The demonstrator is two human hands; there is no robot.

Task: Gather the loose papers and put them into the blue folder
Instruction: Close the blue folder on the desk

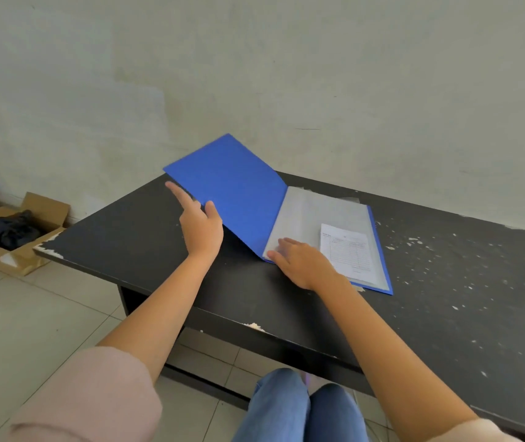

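The blue folder (pixel 232 189) lies on the black table (pixel 446 282) with its cover raised and tilted to the left. My left hand (pixel 198 226) holds that cover by its near edge, thumb on the inside, index finger stretched out behind it. Clear plastic sleeves (pixel 315 212) fill the flat right half. A printed paper form (pixel 347 248) lies on or within those sleeves at the right. My right hand (pixel 299 261) rests flat on the sleeves' near left corner, fingers spread, holding nothing.
The table's front edge (pixel 254 327) is chipped, and white flecks dot its right part. An open cardboard box (pixel 15 237) with dark cloth inside sits on the tiled floor at the left. A pale wall stands behind. My knees in jeans (pixel 302 406) are below the table.
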